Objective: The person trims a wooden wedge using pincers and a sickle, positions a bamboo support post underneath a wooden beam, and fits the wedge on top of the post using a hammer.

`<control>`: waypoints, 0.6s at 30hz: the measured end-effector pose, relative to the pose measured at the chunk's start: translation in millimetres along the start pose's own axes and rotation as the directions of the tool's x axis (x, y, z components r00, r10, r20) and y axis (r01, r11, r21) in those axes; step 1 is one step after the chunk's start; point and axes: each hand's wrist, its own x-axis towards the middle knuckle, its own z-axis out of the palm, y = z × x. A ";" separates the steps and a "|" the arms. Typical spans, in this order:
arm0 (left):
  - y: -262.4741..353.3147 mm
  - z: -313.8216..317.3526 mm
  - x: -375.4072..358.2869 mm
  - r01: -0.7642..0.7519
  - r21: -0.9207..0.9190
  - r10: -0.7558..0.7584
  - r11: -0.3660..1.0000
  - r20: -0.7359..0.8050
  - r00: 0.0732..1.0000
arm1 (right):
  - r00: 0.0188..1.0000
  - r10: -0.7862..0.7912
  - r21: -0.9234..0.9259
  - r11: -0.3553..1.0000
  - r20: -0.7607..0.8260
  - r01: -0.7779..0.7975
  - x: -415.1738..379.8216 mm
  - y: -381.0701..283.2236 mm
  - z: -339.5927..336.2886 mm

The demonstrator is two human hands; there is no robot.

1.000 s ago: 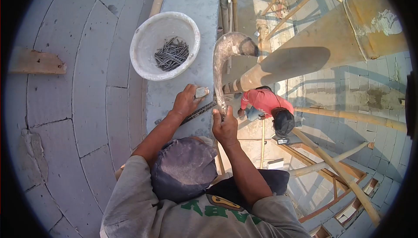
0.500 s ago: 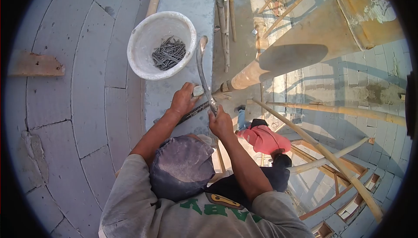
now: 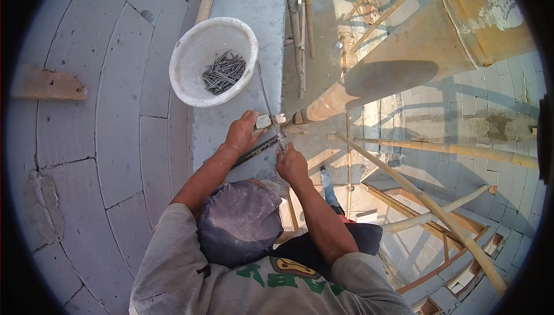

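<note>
My left hand (image 3: 242, 132) is closed around a small whitish block (image 3: 263, 122) near the edge of the grey concrete ledge (image 3: 245, 3). Just beside it, my right hand (image 3: 292, 164) grips the lower end of a slim metal bar (image 3: 266, 98). The bar slants up past the block toward a white bucket (image 3: 179, 81), and its far end shows thin near the bucket's rim. Many loose nails (image 3: 224, 72) lie in the bucket. Below the hands runs a dark patterned strip (image 3: 254, 152), partly covered by them.
A block wall (image 3: 124, 84) rises at the left, with a wooden piece (image 3: 52, 85) sticking out. A thick pipe-like column (image 3: 398, 61) and bamboo poles (image 3: 444, 145) cross the right side. Beyond my right arm, another person's jeans leg (image 3: 329, 187) shows.
The metal bar has swung left and now looks thinner, while my hands stay nearly in place. The person in the red shirt has moved mostly out of sight behind my right arm.
</note>
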 end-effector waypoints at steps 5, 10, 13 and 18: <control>-5.6 0.1 3.1 -0.037 0.003 0.037 0.999 -0.023 0.999 | 0.999 -0.042 0.085 0.996 0.016 0.041 11.1 -12.5 -28.6; -4.3 1.3 -0.9 -0.055 -0.035 0.053 0.998 -0.070 0.996 | 0.992 -0.067 0.227 0.970 -0.109 0.090 13.7 -57.0 -62.0; -0.8 -0.1 -0.8 -0.047 -0.053 0.044 0.998 -0.065 0.997 | 0.988 -0.045 0.225 0.971 -0.145 0.077 3.6 -50.2 -41.8; -4.3 -0.9 0.5 -0.087 -0.028 0.085 0.996 -0.066 0.994 | 0.996 -0.067 -0.054 0.996 0.063 0.070 22.3 2.1 2.1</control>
